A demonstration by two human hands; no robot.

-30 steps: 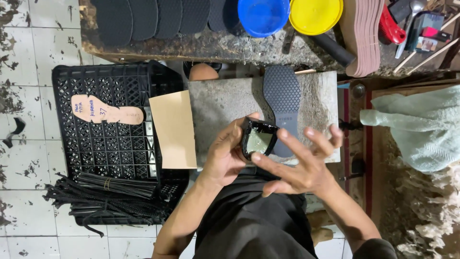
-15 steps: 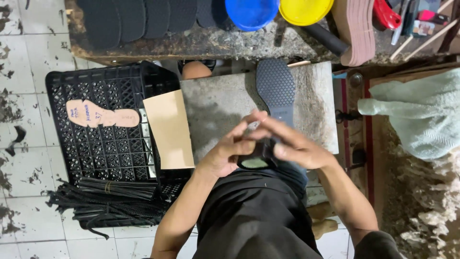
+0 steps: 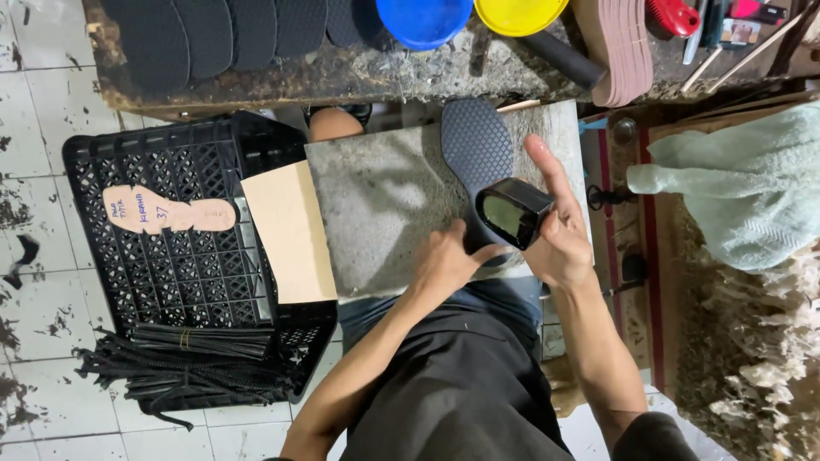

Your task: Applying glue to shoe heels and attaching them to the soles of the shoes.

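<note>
On the grey slab (image 3: 376, 205): black sole (image 3: 475, 145). Our right hand (image 3: 559, 235) has fingers pinching a black strap loop (image 3: 512, 212); left hand (image 3: 444, 260), loosely curled, steadies it. Fitting step; aligning comes next, we judge.

White tiled floor (image 3: 34, 102), heavily stained with dark smears. Worn, crusted wooden bench (image 3: 359, 77) along the top edge. Grey stone slab (image 3: 384, 205) serves as work surface at centre. Black plastic crate (image 3: 171, 265) stands left of it. Light even, no strong shadows.
</note>
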